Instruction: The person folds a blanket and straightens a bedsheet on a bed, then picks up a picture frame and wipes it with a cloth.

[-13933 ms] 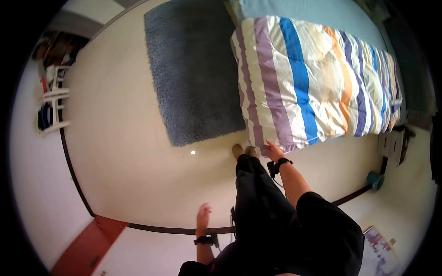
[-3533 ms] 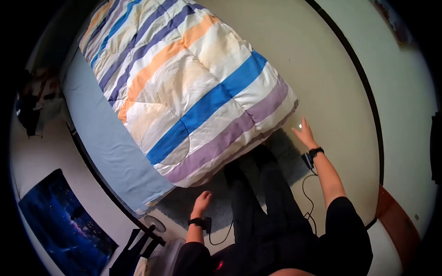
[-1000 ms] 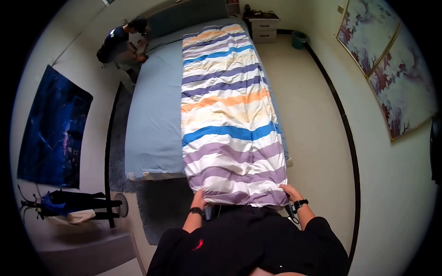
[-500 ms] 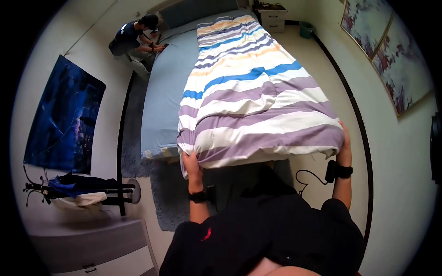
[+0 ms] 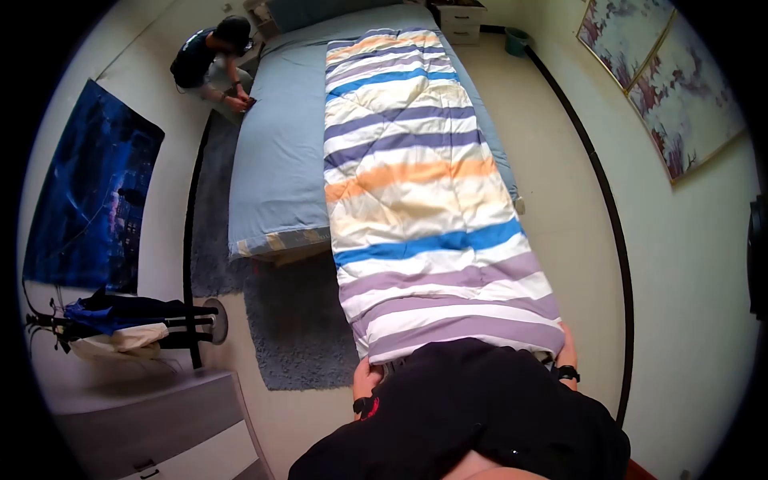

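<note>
A striped quilt (image 5: pixel 424 208) runs down the right part of the bed (image 5: pixel 276 168), and its near end hangs past the foot of the bed up to my body. My left hand (image 5: pixel 366 379) is closed on the quilt's near left corner. At the near right corner, my right hand (image 5: pixel 566 352) grips the quilt's edge, its fingers partly hidden by the fabric. Both wrists wear black bands. Light blue sheet covers the bed's left side.
Another person (image 5: pixel 212 64) crouches at the bed's far left, hands at its edge. A coat rack (image 5: pixel 180 326) and a drawer cabinet (image 5: pixel 200 436) stand at the left. Grey rug (image 5: pixel 296 336) lies by the bed's foot. A green bin (image 5: pixel 515 42) and nightstand (image 5: pixel 461 26) are at the back.
My hands have come down and back toward my body with the quilt's end, which was raised and spread wider. The quilt now lies flatter and longer. The other person has crouched lower.
</note>
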`<state>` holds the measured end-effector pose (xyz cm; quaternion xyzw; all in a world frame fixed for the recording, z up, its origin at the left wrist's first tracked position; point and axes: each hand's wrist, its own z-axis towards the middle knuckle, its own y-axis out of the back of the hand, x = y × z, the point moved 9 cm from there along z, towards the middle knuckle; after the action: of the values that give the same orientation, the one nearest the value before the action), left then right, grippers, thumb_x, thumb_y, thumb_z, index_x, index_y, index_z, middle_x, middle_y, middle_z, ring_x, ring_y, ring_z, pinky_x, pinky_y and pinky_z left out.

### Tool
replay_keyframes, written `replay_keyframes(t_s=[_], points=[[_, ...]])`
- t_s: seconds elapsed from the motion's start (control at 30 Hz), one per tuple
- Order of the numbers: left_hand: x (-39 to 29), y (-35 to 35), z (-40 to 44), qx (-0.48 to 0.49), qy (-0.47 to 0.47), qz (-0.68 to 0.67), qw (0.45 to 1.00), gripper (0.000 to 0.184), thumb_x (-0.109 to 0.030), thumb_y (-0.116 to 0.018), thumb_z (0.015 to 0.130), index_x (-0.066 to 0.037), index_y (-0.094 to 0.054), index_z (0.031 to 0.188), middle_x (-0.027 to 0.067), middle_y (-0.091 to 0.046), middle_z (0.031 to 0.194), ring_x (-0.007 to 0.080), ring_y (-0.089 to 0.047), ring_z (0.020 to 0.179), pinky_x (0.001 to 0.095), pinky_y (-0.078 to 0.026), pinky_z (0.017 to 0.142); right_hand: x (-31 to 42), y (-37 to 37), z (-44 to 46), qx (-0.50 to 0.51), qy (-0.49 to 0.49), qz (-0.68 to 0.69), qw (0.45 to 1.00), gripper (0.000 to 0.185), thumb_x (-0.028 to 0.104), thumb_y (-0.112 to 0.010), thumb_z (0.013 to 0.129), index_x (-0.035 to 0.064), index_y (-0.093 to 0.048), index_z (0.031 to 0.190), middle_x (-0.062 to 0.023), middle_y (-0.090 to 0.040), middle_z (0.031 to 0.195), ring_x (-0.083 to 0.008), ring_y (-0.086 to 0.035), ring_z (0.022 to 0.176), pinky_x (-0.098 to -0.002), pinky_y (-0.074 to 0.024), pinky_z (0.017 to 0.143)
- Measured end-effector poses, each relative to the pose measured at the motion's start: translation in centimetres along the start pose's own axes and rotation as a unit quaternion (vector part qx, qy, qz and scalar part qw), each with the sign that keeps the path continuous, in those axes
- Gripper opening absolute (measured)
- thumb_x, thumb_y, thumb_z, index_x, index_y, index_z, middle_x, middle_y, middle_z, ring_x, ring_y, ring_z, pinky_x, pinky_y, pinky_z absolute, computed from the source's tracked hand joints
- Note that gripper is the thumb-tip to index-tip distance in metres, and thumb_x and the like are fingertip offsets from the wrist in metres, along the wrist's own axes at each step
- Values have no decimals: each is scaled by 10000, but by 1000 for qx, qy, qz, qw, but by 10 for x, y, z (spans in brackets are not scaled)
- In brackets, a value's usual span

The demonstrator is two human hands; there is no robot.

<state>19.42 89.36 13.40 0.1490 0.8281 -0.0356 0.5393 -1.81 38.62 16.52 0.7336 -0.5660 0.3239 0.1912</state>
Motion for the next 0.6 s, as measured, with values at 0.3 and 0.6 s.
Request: replay_keyframes(t_s=[0.3, 0.6], points=[[-20, -17, 52, -44, 69, 39, 996, 258, -91, -542, 788, 8, -557, 1026, 84, -603, 836, 140, -546, 804, 253, -411, 734, -8, -29, 25, 0, -78, -19, 997, 324, 225, -444, 885, 18, -519, 1122, -103, -566, 1054, -184, -521, 968, -288, -401, 842], [-242, -71, 375, -55, -311, 368, 875, 346, 8, -472, 673, -4, -571, 1005, 245, -538, 1028, 391, -489, 977, 418, -398, 853, 187, -305, 142, 376, 253, -274, 848, 323, 130, -424, 881, 8, -460, 1178, -106, -537, 1133, -186, -497, 1042, -334, -384, 915]])
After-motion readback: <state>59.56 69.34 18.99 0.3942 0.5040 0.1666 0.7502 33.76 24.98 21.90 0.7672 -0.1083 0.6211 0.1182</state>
